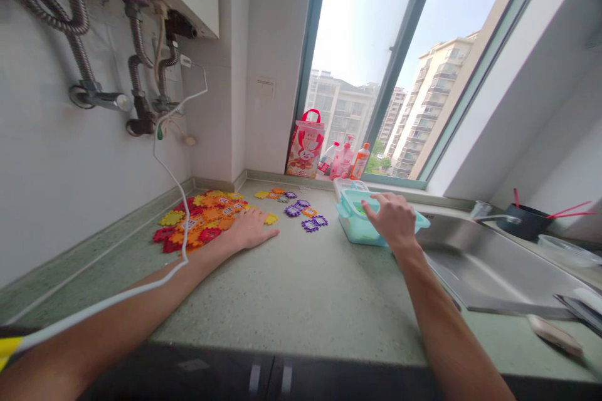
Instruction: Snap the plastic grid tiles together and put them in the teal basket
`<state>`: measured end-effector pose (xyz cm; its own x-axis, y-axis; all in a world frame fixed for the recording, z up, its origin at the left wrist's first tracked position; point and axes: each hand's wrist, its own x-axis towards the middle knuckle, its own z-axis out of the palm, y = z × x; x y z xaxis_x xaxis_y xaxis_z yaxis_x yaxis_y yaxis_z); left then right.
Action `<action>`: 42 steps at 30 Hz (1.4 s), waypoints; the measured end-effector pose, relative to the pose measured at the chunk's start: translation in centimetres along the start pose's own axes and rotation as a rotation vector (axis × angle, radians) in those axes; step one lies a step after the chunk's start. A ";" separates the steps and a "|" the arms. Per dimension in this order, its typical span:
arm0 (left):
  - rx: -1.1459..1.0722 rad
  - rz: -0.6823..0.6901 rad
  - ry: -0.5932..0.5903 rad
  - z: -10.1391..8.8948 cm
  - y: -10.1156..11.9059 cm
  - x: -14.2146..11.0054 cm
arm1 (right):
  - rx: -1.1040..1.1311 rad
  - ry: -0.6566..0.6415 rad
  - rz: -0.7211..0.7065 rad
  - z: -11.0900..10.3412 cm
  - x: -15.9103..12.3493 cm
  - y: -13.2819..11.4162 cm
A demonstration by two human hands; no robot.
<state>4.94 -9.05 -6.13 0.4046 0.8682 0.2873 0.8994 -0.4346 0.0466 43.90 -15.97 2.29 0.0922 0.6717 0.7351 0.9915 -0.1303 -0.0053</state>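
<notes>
My left hand (253, 229) rests palm down at the right side of a pile of red, orange and yellow gear-edged plastic pieces (207, 218). Its thumb is spread out on the counter, and a yellow piece (271, 219) shows just beyond the fingers. Several purple pieces (310, 223) and an orange one lie apart in the middle of the counter. Over a teal plastic container (360, 230) is my right hand (395, 218), thumb and curved fingers apart, with nothing seen between them. Some yellow-green shows inside the container; the hand hides the rest of its contents.
A white cable (162, 166) hangs across my left forearm. Right of the container is a steel sink (489, 269) with a dark pot (522, 220) behind it. A clear lid (350, 185) lies behind the container. Bottles (342, 163) and a red bag (305, 149) stand by the window.
</notes>
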 end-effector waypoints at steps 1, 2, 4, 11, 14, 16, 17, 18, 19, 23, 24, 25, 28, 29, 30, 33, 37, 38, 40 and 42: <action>0.000 -0.002 -0.003 0.0 0.0 0.0 | 0.048 0.070 -0.074 0.0 -0.2 -0.7; -0.001 -0.002 -0.007 0.0 0.0 0.0 | 0.107 0.115 -0.157 0.0 -0.4 -1.6; -0.005 -0.005 -0.010 0.0 0.0 0.0 | 0.239 0.120 -0.336 0.2 -1.3 -3.7; 0.039 -0.080 -0.008 -0.2 0.1 0.1 | 0.502 -0.339 -0.510 5.8 -5.1 -8.7; 0.074 -0.105 -0.016 -0.5 -0.2 0.2 | 0.465 -0.507 -0.428 8.1 -5.5 -8.0; 0.108 -0.110 0.022 -0.6 -0.3 0.2 | 0.466 -0.557 -0.425 8.5 -5.3 -7.4; 0.126 -0.104 0.053 -0.7 -0.3 0.2 | 0.474 -0.568 -0.442 8.5 -5.2 -7.2; 0.143 -0.090 0.085 -0.8 -0.3 0.2 | 0.486 -0.570 -0.463 8.2 -5.1 -7.2; 0.155 -0.066 0.112 -0.8 -0.1 0.1 | 0.500 -0.569 -0.483 7.9 -5.1 -7.3; 0.167 0.080 0.146 -0.8 1.5 -0.2 | 0.575 -0.559 -0.542 6.4 -5.4 -8.4; 0.173 0.119 0.152 -0.7 2.1 -0.1 | 0.594 -0.553 -0.554 6.1 -5.5 -8.8; 0.185 0.155 0.160 -0.5 2.6 0.0 | 0.608 -0.546 -0.568 6.0 -5.6 -9.1; 0.255 0.224 0.182 0.2 3.9 1.4 | 0.620 -0.528 -0.596 5.8 -5.7 -9.6; 0.278 0.234 0.181 0.6 4.2 2.1 | 0.617 -0.524 -0.592 5.9 -5.6 -9.7; 0.293 0.240 0.176 0.9 4.5 3.0 | 0.615 -0.521 -0.582 5.9 -5.6 -9.7; 0.282 0.236 0.139 2.0 5.3 5.8 | 0.629 -0.517 -0.551 6.1 -5.5 -9.7; 0.218 0.248 0.108 2.4 6.1 9.0 | 0.650 -0.531 -0.548 6.1 -5.5 -9.7; 0.206 0.260 0.112 2.4 6.1 9.5 | 0.652 -0.533 -0.546 6.0 -5.4 -9.6; 0.177 0.299 0.106 2.3 5.9 10.5 | 0.660 -0.537 -0.541 6.1 -5.3 -9.6; 0.136 0.351 0.055 2.5 5.5 11.3 | 0.671 -0.547 -0.540 6.2 -5.0 -9.5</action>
<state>14.86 -1.01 -4.97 0.6860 0.6562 0.3143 0.7227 -0.6646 -0.1899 34.59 -13.58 -5.52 -0.5198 0.7827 0.3422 0.7446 0.6115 -0.2675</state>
